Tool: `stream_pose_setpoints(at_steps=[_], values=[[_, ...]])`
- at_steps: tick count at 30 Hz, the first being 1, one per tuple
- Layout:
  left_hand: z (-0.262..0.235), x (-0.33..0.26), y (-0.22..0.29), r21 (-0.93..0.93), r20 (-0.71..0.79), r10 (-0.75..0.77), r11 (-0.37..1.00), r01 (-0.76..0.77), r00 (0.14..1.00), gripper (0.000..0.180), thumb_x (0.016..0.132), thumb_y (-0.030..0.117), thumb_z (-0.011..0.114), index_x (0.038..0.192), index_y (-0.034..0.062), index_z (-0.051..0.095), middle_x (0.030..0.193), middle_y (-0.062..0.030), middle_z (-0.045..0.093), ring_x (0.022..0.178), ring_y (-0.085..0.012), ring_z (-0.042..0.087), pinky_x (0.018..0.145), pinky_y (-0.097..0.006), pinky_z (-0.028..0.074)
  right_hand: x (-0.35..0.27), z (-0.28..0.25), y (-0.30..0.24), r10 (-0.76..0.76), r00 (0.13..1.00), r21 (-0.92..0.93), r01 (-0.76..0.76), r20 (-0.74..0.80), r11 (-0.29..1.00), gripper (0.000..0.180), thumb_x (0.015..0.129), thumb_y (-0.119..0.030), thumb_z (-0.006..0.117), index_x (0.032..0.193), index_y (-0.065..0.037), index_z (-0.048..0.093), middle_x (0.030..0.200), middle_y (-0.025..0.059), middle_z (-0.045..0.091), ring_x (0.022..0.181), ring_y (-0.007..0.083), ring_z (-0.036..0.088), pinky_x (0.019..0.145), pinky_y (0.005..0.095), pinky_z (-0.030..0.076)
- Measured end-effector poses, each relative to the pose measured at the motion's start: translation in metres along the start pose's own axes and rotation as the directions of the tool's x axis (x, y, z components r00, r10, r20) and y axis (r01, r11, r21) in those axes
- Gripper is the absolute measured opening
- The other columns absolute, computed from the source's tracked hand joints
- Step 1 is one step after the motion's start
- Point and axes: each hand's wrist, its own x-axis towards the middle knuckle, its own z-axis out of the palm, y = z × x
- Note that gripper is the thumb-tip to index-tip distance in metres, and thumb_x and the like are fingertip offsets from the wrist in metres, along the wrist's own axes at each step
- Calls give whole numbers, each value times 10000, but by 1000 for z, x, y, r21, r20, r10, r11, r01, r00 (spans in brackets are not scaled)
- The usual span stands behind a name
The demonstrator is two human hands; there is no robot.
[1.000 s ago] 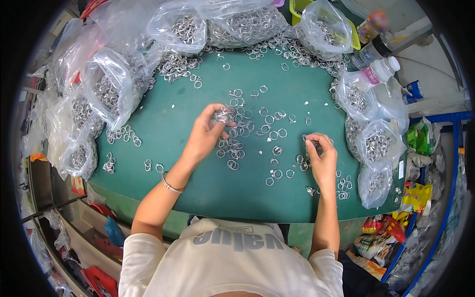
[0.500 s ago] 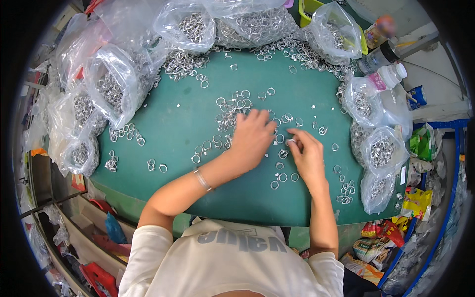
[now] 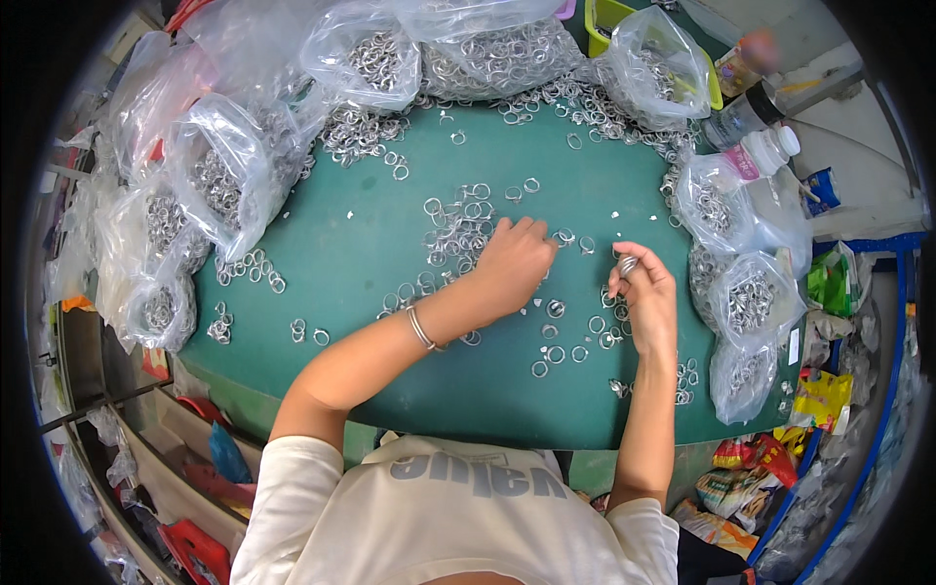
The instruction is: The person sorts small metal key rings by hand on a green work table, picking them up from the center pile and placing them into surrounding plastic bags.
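My left hand [image 3: 519, 263], with a bangle [image 3: 421, 329] on its wrist, is over the green table at the right side of a loose pile of silver-coloured rings [image 3: 450, 234]. Its fingers are curled together, and whatever they hold is hidden. To its right, my right hand [image 3: 647, 300] is raised a little with bent fingers. Between its thumb and fingers sit a few silver rings [image 3: 627, 264]. Beneath and left of that hand, several more rings [image 3: 597, 325] are scattered. A short row of rings [image 3: 252, 268] lies farther left.
Clear plastic bags full of rings [image 3: 219, 180] line the table's left and far sides. More ring bags [image 3: 749, 297] stand along the right edge. A white-capped bottle [image 3: 765, 153] and a yellow-green basket [image 3: 606, 27] are at the far right. Spilled rings [image 3: 356, 132] lie before the far bags.
My right hand has moved right, away from the left hand, with rings in its fingers. My left hand has shifted slightly right and its fingers have drawn together.
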Motion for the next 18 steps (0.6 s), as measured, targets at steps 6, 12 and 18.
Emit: stream_pose_setpoints(at_steps=[6,12,18], values=[[-31,-13,4,-723,213,-264,605,333,941,125,860,15,528,966,-17,585,1006,-130,623,856,-275,630,691,-347,493,-14,7,-13,96,986,258,-130,138,957,259,821,63,439,1029,29,589,880,63,583,725,102,535,616,231,454],[-38,-82,24,-562,722,-63,-636,530,689,216,907,44,397,1019,-27,568,1030,-118,639,862,-228,656,755,-344,553,-82,73,-13,-12,808,-351,269,589,897,167,867,5,521,1010,-16,602,1031,107,583,888,253,606,788,328,485],[-12,-133,25,-470,704,-82,-799,376,705,372,999,311,353,1015,19,584,957,-101,641,906,-238,646,754,-375,568,-71,70,-21,-99,601,-323,553,793,768,243,810,33,580,1042,-21,623,1089,125,611,986,305,594,866,391,469]])
